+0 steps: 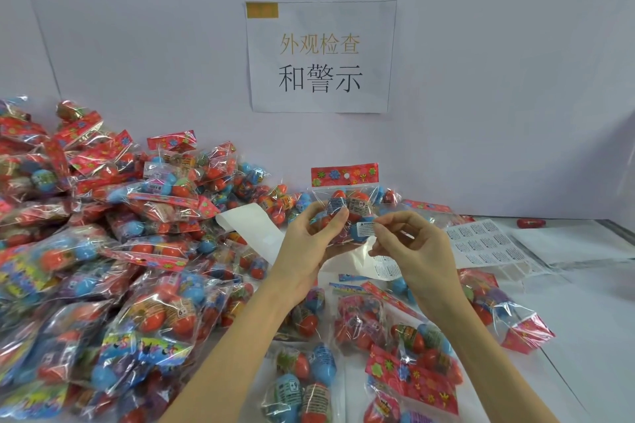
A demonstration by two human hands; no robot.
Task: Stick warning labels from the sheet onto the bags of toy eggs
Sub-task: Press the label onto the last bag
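My left hand (311, 244) grips a clear bag of toy eggs (347, 203) and holds it upright above the table, red flowered header on top. My right hand (409, 251) pinches a small white warning label (365, 228) between thumb and forefinger, right against the bag's front. A label sheet (481, 244) lies flat on the table to the right, with several printed labels on it. A curled strip of label backing (385, 266) hangs just below the held bag.
A large heap of egg bags (103, 251) fills the left side. Several more bags (395, 336) lie near the front, under my forearms. A paper sign (321, 55) hangs on the back wall. A loose red egg (531, 223) lies far right.
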